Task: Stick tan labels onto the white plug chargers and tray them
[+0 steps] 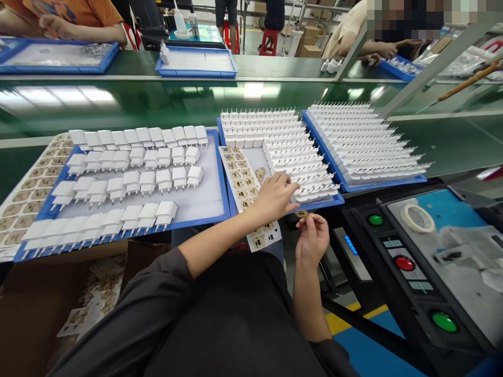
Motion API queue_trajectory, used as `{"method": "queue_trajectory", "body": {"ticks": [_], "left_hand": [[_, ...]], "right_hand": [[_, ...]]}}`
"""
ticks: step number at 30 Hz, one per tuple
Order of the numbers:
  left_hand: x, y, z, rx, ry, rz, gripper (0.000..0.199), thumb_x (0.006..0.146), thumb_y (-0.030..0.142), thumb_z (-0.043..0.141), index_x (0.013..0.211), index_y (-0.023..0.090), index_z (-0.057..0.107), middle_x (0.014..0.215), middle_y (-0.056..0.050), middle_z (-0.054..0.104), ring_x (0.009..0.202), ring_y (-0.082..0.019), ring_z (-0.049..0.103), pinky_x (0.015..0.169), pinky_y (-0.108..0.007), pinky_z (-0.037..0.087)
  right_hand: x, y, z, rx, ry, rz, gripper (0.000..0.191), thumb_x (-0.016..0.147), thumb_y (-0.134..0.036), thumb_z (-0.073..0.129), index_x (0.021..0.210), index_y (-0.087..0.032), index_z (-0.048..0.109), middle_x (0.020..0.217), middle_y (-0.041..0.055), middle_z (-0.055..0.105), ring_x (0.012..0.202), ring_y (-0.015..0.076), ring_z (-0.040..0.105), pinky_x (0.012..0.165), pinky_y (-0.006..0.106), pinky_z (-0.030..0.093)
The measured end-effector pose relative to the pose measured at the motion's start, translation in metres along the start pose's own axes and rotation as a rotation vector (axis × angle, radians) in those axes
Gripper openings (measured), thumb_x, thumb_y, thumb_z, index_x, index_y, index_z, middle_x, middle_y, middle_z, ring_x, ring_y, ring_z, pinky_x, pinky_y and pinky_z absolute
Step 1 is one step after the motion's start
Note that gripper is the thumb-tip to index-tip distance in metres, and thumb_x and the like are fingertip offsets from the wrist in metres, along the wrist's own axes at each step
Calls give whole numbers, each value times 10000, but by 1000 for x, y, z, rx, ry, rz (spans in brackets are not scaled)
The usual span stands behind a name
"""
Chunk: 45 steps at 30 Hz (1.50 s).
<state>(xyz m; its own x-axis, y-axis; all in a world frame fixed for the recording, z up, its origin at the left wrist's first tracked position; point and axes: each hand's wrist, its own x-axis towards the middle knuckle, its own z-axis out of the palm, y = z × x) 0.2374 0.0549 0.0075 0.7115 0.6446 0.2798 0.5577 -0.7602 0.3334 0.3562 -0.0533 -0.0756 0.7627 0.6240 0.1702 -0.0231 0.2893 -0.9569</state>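
My right hand (312, 238) is closed in a pinch on a small tan sticker (302, 213), just off the front edge of the middle tray. My left hand (276, 196) reaches over that tray with bent fingers apart, beside the front rows of white charger plugs (293, 152), which stand with pins up. Whether its fingertips touch a plug I cannot tell. Under my left forearm lies a sheet of tan stickers (238, 178), partly hidden and hanging past the tray's edge. A loose tan piece (260, 174) rests close to my left knuckles.
A blue tray (204, 201) on the left holds rows of chargers lying down. Another full charger tray (365, 141) is at the right. A control panel (406, 262) with buttons stands at lower right, a tape roll (417, 218) beside it. Co-workers sit across the green conveyor (157, 99).
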Motion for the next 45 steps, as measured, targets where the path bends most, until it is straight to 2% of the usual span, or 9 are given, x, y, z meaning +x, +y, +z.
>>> {"method": "queue_trajectory", "body": {"ticks": [5,9,12,15,21,24,30,36,45], "left_hand": [[27,18,15,75,-24,-10,359,868,280,742,1182,138,642,1456,-217,475,1304,-385,459,1002,-483,431],[22,14,12,-53,15,-9,252,845,158,696,1090,153,635,1406,-187,523,1296,-364,478,1026,-499,459],[-2,-1,-3,-415,100,-38,202,852,153,666,1040,181,597,1228,-130,619,1153,-274,585,980,-434,536],[-42,-21,-22,-917,180,-219,323,826,315,745,1065,205,558,1108,-69,631,1010,-208,657,843,-344,607],[-117,-34,-37,-1436,232,-571,623,822,460,738,1361,281,480,1146,-59,647,969,-198,706,717,-282,625],[-137,-33,-34,-1416,249,-556,546,891,501,656,1374,294,509,1292,-89,648,1046,-234,701,732,-320,638],[-159,-36,-33,-1106,427,-426,286,957,433,640,1148,224,684,1468,-131,573,1358,-293,561,1053,-422,560],[-171,-37,-27,-975,366,-286,430,990,355,619,1405,247,590,1406,-139,645,1321,-281,612,1131,-460,511],[-168,-40,-35,-727,532,-168,388,862,278,806,1232,232,695,1192,-107,750,1135,-237,700,1018,-393,563]], "right_hand": [[3,-4,-8,8,37,-19,218,839,-376,731,920,-212,612,831,-20,585,655,104,572,584,245,490],[4,-9,-11,28,53,-15,229,821,-376,749,916,-214,620,908,1,599,702,109,586,588,239,495],[2,-17,-9,63,20,-16,210,822,-361,754,903,-215,626,1000,21,616,739,113,604,614,253,513],[-7,-27,0,92,-95,-42,161,855,-337,734,897,-223,630,976,24,640,740,126,616,636,275,528],[-45,-53,43,97,-551,-50,76,912,-313,690,898,-247,656,823,17,667,790,182,670,706,330,575],[-59,-64,64,102,-704,-76,63,917,-296,689,878,-250,673,787,9,672,771,180,668,726,336,577],[-67,-61,78,131,-701,-27,37,911,-272,698,885,-251,683,800,6,673,749,163,653,692,302,562],[-71,-59,80,83,-655,54,40,906,-293,708,898,-256,696,838,5,686,789,159,676,741,290,580],[-64,-63,85,27,-642,103,21,909,-273,717,908,-253,712,842,-9,697,786,138,669,738,252,558]]}}
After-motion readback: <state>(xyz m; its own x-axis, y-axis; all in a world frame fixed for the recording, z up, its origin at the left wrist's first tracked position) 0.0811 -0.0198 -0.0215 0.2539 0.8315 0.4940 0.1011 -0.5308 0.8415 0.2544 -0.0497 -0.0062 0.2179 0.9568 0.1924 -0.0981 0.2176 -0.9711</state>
